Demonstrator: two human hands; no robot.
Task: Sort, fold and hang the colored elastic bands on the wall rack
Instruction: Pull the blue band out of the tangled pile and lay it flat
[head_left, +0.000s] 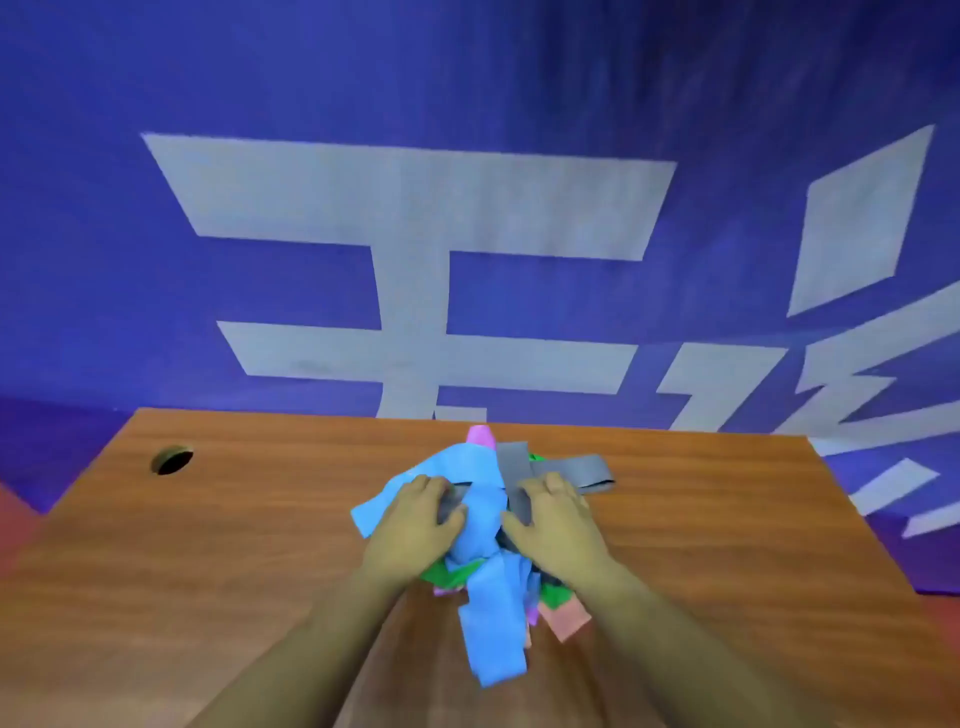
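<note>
A tangled heap of elastic bands (485, 519) lies on the wooden table (234, 545), near its far edge. Light blue bands (493, 623) lie on top and trail toward me; grey bands (571, 470) stick out to the right. Bits of green (447, 571), pink (480, 434) and salmon (569, 621) show at the edges. My left hand (415, 525) is pressed on the heap's left side, fingers curled into blue and grey bands. My right hand (558, 525) grips the right side over a grey band. No wall rack is in view.
A round cable hole (172, 460) is cut in the table at the far left. Behind the table stands a blue wall (104, 260) with large pale grey characters (410, 208). Bare wood surrounds the heap on both sides.
</note>
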